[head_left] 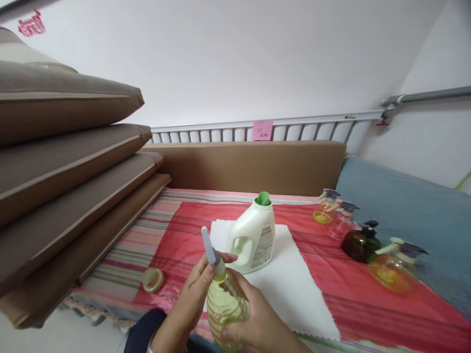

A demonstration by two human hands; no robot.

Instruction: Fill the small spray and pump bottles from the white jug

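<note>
In the head view, the left hand [198, 282] closes its fingers around the neck of a clear yellowish ribbed plastic bottle with a grey pump head [222, 304], while the right hand [257, 314] wraps round its body. The bottle tilts slightly, in front of a white plastic jug with a green spout [257, 233], which stands uncapped on a white scallop-edged sheet [290, 289]. A pale round cap [152, 279] lies left; four squat pump bottles [361, 244] line the right.

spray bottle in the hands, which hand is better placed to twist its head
Probably the left: the left hand has thumb and fingers at the collar below the sprayer head, while the right hand grips the body of the spray bottle, suited to steadying.
</note>
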